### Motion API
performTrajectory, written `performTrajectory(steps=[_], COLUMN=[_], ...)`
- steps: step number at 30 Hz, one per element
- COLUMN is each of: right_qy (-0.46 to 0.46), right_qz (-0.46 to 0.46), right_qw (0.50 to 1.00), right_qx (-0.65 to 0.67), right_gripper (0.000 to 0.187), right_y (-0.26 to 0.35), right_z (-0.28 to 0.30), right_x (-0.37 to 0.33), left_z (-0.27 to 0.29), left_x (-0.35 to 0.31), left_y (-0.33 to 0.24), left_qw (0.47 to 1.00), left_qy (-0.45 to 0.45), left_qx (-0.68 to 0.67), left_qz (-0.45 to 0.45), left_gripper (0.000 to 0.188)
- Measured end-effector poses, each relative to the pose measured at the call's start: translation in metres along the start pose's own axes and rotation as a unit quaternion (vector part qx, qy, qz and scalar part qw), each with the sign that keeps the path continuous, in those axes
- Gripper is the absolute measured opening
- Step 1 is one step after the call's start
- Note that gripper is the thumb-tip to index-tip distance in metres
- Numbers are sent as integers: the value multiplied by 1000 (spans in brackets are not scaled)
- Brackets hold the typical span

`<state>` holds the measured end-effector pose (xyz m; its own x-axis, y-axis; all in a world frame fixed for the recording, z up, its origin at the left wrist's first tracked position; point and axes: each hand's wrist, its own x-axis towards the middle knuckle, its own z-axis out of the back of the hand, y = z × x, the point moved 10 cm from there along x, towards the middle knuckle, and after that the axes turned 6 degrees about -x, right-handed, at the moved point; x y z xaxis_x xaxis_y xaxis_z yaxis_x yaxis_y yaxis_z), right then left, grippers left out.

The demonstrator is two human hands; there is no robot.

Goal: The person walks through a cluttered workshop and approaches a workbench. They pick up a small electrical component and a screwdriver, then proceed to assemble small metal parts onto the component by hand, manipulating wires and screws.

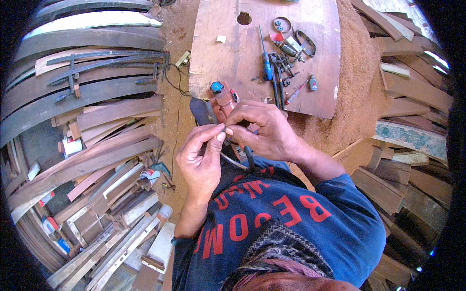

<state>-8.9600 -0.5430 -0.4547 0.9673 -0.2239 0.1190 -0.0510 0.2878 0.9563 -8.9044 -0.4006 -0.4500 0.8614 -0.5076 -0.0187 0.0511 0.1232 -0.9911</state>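
Close together over my lap, both hands pinch fingertip to fingertip. My left hand (200, 157) has thumb and forefinger pressed together. My right hand (264, 130) meets it from the other side, its fingers curled in a pinch. Whatever sits between the fingertips is too small and covered to name. Just beyond the hands is an orange-red power tool body (223, 103) with a blue round part on its end. A pale thin cable (232, 161) curves out below my left thumb, and a black cord (249, 159) hangs beside it.
A wooden board (310, 43) ahead carries a blue-handled screwdriver (266, 65), metal tool parts (290, 47), a small bottle (312, 82) and a thin red-handled screwdriver (294, 95). Sawdust (360, 72) heaps at its right. Timber stacks (121, 109) line the left, and planks (412, 87) the right.
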Motion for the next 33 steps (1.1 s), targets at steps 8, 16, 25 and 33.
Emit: performTrajectory(steps=[8,16,25,33], right_qy=[11,-73,-53,-71], right_qz=[-100,-69,-19,80], right_qw=[994,994,998,988], right_qx=[52,44,-5,-112], right_gripper=[11,16,11,15], right_y=[-12,-14,1,17], right_z=[-5,15,11,4], right_x=[-4,-6,-6,-9], left_z=[-2,-2,2,-4], left_x=[-5,-10,-9,-4], left_y=[18,39,37,21], left_qw=[992,967,975,988], left_qy=[9,-32,-40,-8], left_qx=[-103,-212,-179,-134], left_qz=[68,136,122,76], left_gripper=[14,17,20,19])
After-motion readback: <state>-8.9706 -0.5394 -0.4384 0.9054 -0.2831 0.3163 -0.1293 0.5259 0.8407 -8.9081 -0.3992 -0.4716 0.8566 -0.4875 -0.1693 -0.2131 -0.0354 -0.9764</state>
